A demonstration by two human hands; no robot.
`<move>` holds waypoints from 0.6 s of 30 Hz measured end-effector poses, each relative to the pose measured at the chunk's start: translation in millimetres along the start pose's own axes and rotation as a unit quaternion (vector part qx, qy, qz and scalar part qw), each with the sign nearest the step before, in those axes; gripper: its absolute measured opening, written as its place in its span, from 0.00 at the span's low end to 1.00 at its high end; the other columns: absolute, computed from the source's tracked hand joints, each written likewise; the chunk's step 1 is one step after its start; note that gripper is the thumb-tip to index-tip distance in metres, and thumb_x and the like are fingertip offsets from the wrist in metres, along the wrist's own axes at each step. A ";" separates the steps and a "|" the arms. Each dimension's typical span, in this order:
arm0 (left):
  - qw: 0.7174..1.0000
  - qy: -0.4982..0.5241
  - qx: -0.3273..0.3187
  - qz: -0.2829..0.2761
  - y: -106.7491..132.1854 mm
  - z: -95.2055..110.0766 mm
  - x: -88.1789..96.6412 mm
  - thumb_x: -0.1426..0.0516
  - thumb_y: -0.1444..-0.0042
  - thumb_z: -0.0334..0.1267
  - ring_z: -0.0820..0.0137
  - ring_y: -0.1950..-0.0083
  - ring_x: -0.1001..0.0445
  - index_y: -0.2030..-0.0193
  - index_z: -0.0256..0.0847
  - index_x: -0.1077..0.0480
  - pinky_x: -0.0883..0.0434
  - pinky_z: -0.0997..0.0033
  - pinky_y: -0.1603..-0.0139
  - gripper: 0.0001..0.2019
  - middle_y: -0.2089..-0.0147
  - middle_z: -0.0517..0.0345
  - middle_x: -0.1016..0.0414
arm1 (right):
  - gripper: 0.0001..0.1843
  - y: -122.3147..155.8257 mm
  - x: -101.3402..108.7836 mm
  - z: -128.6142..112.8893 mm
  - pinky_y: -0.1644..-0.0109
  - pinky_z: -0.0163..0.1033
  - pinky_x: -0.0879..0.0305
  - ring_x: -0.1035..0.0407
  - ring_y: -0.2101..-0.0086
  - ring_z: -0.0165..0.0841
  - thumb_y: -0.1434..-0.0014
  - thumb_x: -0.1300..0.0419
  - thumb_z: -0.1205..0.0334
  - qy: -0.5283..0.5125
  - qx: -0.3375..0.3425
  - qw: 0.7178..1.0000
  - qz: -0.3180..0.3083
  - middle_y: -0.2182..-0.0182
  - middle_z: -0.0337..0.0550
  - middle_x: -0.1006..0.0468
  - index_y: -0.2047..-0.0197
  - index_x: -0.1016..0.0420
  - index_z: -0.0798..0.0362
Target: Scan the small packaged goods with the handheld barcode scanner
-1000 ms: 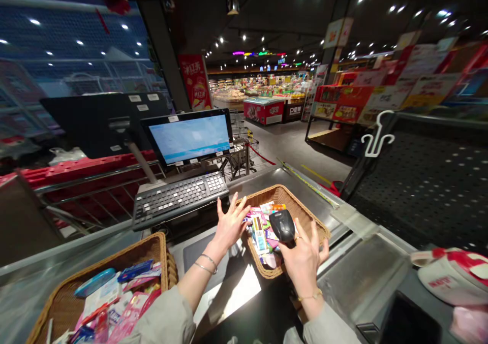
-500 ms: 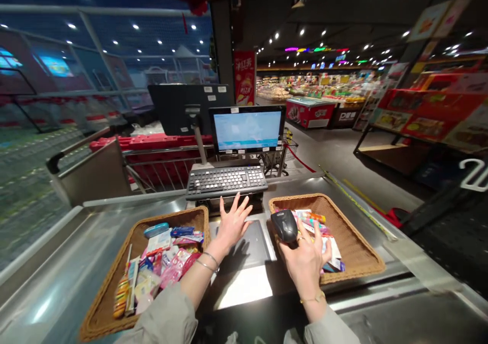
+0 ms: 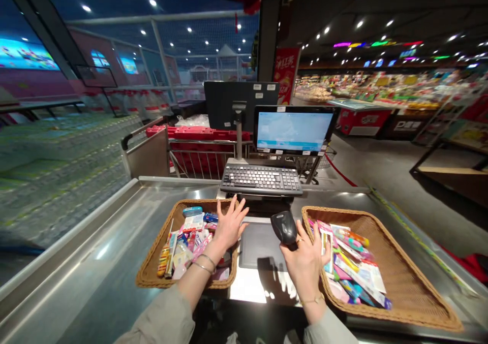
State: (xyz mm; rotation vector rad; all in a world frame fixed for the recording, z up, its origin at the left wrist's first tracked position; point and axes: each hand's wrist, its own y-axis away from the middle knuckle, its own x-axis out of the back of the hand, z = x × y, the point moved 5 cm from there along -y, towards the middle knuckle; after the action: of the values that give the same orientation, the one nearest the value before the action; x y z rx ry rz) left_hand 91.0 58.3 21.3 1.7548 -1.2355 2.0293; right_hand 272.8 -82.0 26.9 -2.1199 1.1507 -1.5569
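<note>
My left hand (image 3: 227, 227) is open, its fingers spread above the right rim of the left wicker basket (image 3: 147, 265). That basket holds a heap of small packaged goods, with a blue packet (image 3: 192, 211) at its far end. A black barcode scanner (image 3: 284, 226) is in my right hand (image 3: 305, 255), thumb around it and the other fingers extended. This hand hovers between the dark flat pad (image 3: 259, 245) and the right wicker basket (image 3: 412, 262), covering part of that basket's left rim. Colourful packaged items (image 3: 354, 265) lie in the right basket's left part.
A keyboard (image 3: 261, 178) stands at the back of the metal counter (image 3: 102, 242), below a lit monitor (image 3: 293, 130). Behind them are a second dark screen (image 3: 240, 105) and a cart with red contents (image 3: 202, 156). Yellow tape (image 3: 415, 227) runs along the counter's right edge.
The view has turned left, so the counter and baskets appear farther right. My left hand has shifted over the left basket's rim. My right hand, with the barcode scanner, has moved left off the right basket.
</note>
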 end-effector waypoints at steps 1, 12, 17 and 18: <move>1.000 -0.001 0.009 -0.002 3.6 -5.8 0.4 0.46 0.38 0.46 0.53 0.26 0.54 0.38 0.49 0.35 0.73 0.29 0.33 0.22 0.30 0.51 0.42 | 0.13 0.3 -2.5 -3.8 0.38 0.63 0.62 0.50 0.37 0.51 0.46 0.44 0.56 -0.002 0.004 1.000 -0.002 0.46 0.46 0.25 0.61 0.23 0.50; 0.997 -0.040 0.067 -0.028 40.1 -74.5 -4.0 0.44 0.40 0.40 0.52 0.26 0.55 0.39 0.49 0.34 0.72 0.28 0.33 0.22 0.30 0.51 0.42 | 0.14 4.9 -32.1 -32.5 0.38 0.63 0.62 0.50 0.37 0.50 0.49 0.43 0.57 -0.008 0.032 0.999 -0.032 0.46 0.42 0.25 0.59 0.23 0.49; 0.993 -0.055 0.084 -0.064 50.8 -109.0 -15.5 0.44 0.41 0.37 0.51 0.26 0.56 0.40 0.48 0.32 0.72 0.28 0.33 0.21 0.30 0.52 0.43 | 0.13 3.8 -44.4 -42.3 0.37 0.62 0.63 0.51 0.36 0.50 0.49 0.43 0.57 -0.011 0.031 0.999 -0.041 0.46 0.42 0.25 0.61 0.23 0.48; 0.992 -0.058 0.083 -0.070 52.3 -114.6 -18.0 0.44 0.42 0.36 0.51 0.26 0.57 0.41 0.48 0.31 0.72 0.28 0.33 0.21 0.29 0.52 0.44 | 0.12 2.9 -46.6 -44.4 0.37 0.62 0.63 0.51 0.36 0.50 0.49 0.43 0.57 -0.011 0.031 0.999 -0.043 0.46 0.42 0.25 0.62 0.23 0.48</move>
State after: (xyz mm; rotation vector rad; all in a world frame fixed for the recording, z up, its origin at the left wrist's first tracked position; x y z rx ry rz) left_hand -20.2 109.6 -13.3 1.9996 -0.9653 2.0273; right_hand 226.9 -39.9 10.6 -2.1671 1.0041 -1.5796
